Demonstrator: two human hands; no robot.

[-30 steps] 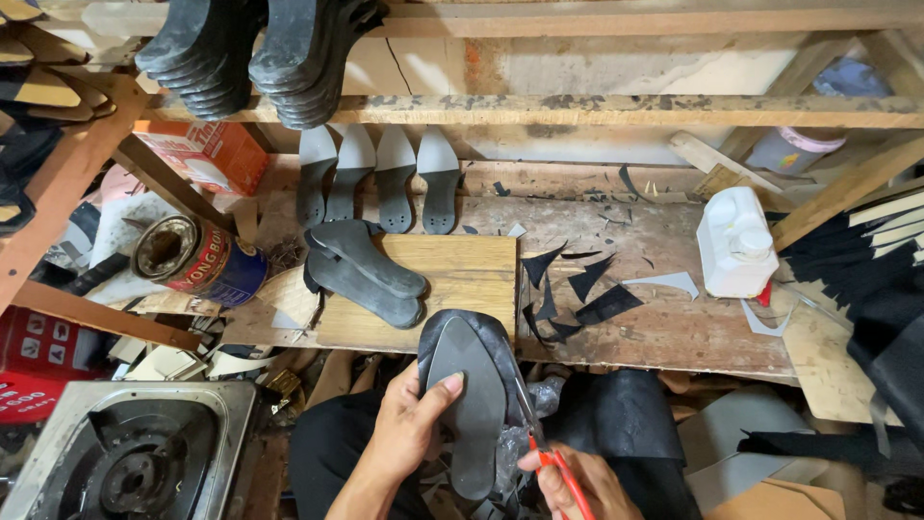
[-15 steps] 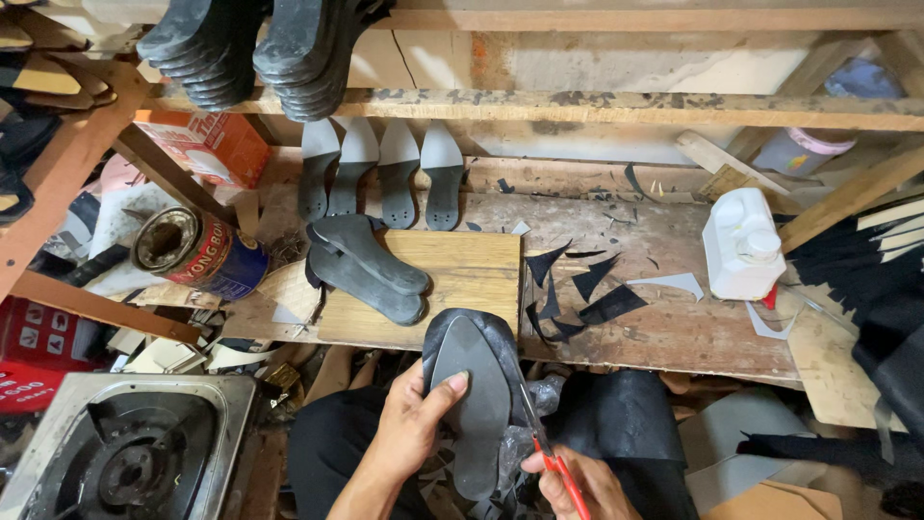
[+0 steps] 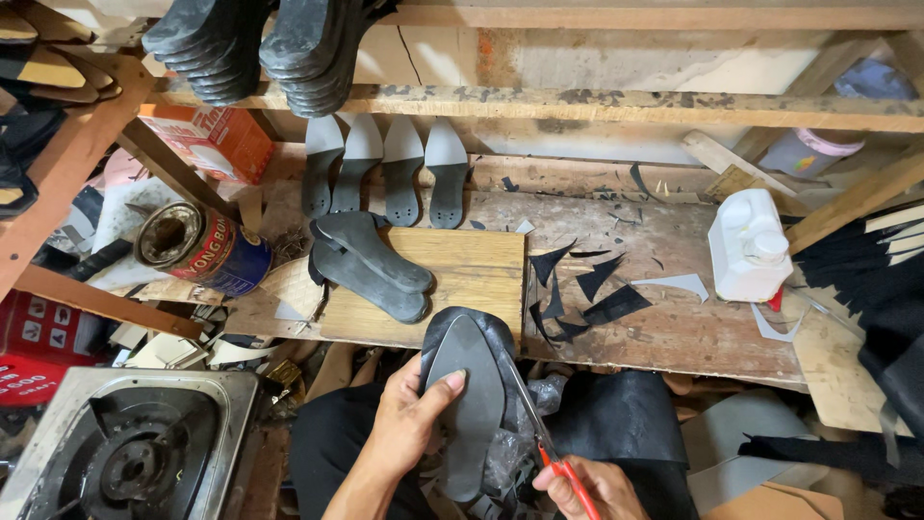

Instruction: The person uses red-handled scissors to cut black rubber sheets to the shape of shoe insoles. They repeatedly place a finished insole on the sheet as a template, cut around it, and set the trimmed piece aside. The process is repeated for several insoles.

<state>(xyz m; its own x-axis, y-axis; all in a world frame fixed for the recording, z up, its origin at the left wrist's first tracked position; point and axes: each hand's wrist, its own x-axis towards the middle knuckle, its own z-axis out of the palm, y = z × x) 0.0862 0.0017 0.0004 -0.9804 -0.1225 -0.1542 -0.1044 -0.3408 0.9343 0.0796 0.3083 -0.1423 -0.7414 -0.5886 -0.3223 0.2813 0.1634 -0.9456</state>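
Our left hand (image 3: 409, 424) grips grey insole (image 3: 469, 404) on black sheet (image 3: 500, 337); right hand (image 3: 592, 486) clenches red-handled scissors (image 3: 539, 433) alongside.

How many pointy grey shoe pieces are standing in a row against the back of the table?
4. The grey insoles lean side by side against the back board, behind the wooden block: first, second, third, fourth. None seems hidden there.
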